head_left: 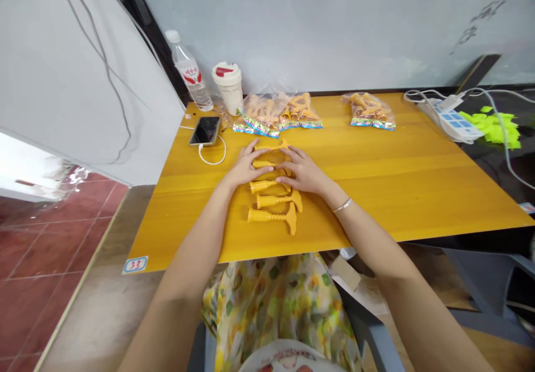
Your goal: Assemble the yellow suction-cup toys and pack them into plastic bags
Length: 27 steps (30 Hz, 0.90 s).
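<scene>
Several yellow plastic T-handled tools [273, 201] lie in a column on the table, their T ends to the right; I cannot tell their exact kind. My left hand [246, 167] rests over the left ends of the far ones, fingers stretched out and apart. Across from it, my right hand [307, 172], with a bangle on the wrist, lies over their T ends with its fingers spread. Both hands touch or nearly touch these pieces and partly hide them. The nearest piece [271, 216] lies uncovered towards the table's front edge.
Clear bags of similar yellow pieces [300, 109] stand at the back, another bag [371, 110] further right. A phone [205, 131] on a white cable, a cup [229, 89] and a water bottle [191, 74] are back left. A power strip [453, 120] and neon-yellow scraps [497, 128] lie right.
</scene>
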{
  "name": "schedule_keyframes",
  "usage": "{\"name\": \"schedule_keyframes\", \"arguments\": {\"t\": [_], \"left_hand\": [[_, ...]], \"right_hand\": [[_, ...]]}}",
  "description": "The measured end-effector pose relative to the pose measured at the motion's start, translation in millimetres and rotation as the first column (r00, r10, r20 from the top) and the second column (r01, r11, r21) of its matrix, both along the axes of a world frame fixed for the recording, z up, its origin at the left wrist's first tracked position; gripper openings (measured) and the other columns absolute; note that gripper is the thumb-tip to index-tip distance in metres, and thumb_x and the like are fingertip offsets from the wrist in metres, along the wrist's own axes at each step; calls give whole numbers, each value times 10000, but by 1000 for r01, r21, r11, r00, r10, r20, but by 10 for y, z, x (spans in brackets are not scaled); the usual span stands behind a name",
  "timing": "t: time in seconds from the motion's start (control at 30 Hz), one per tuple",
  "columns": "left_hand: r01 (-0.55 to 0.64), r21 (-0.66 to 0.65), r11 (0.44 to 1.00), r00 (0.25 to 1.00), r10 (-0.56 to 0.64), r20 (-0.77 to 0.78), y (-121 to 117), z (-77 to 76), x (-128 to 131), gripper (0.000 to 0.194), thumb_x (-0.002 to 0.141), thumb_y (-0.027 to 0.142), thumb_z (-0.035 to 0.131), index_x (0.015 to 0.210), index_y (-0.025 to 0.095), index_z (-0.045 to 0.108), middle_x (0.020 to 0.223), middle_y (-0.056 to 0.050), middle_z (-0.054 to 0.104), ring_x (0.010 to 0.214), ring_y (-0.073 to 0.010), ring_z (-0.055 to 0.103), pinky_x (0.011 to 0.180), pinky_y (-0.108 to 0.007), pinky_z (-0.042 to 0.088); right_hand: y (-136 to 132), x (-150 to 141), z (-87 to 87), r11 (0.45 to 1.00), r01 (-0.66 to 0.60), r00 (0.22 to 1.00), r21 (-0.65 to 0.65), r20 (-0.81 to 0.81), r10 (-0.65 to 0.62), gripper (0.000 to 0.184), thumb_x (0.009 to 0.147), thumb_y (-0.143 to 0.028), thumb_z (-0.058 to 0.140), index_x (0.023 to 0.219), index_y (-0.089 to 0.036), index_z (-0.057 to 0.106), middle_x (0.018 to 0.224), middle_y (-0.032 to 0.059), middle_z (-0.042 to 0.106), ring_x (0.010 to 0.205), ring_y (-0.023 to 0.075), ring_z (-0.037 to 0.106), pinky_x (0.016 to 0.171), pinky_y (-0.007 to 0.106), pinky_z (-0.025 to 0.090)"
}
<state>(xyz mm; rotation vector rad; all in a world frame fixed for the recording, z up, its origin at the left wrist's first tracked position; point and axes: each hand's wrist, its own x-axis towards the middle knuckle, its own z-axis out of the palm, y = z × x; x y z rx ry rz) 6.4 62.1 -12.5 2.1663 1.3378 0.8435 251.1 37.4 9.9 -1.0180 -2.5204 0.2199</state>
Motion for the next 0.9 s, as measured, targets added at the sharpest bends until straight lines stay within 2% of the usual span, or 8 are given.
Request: {"name": "schedule_keyframes", "arguments": {"t": [0.1,0.23,0.43,0.53,0.63,0.7,0.77,0.9], "left_hand": [[-14,51,999,999,16,-51,26,-52,6,545,805,478,725,1300,262,652,1569,-137,394,1466,-334,352,1196,-544,276],[-64,95,993,997,68,-38,67,-106,8,404,843,412,686,1209,240,707,1512,-132,467,1381,-309,462,1171,-525,330],[-107,68,992,994,108,-8,54,-58,58,327,827,374,711,1119,230,745,1450,-140,543,1408,-340,437,1178,-557,303],[-128,50,990,990,125,65,43,-19,76,373,841,417,694,1165,237,735,1443,-139,554,1386,-328,468,1177,-540,314],[-160,59,985,965,143,220,51,7,60,438,891,488,620,1220,214,708,1430,-156,566,1350,-288,514,1170,-480,346],[-204,94,975,933,164,319,68,13,32,471,931,541,538,1203,197,710,1389,-150,601,1371,-260,499,1176,-439,345],[-264,120,957,896,197,398,88,8,-1,521,953,596,458,1151,195,726,1328,-130,644,1376,-241,496,1177,-406,348],[-341,75,937,828,262,497,117,-26,-43,611,956,667,360,1088,209,742,1320,-107,649,1301,-226,563,1146,-380,395]], "right_hand": [[11,11,1,1000,-23,1000,-5,9,23,336,871,-481,695,1047,-203,764,1494,173,499,1473,380,314,1162,610,317],[-8,-13,23,998,-57,998,-7,11,57,263,856,-433,726,979,-204,769,1476,155,526,1465,368,340,1160,602,328],[15,-13,-28,999,-23,1000,-30,14,23,234,876,-404,703,973,-198,755,1448,158,547,1452,362,360,1151,597,345],[54,-1,-65,1000,-4,1000,-22,23,5,260,898,-401,674,1033,-187,735,1445,171,543,1444,360,367,1150,593,346],[41,-3,-9,1000,4,1000,14,-20,-4,298,922,-373,640,1140,-178,696,1441,190,537,1413,347,394,1132,579,366],[-25,-27,87,999,-22,997,47,-69,25,274,944,-357,608,1145,-188,686,1371,173,588,1324,322,474,1089,548,410],[-129,-71,192,994,-104,991,45,-80,107,236,967,-369,574,1067,-196,700,1185,137,673,1145,282,574,999,481,470],[-314,-176,270,946,-315,948,-77,24,318,257,923,-446,649,958,-196,696,891,59,689,878,214,619,832,352,491]]}}
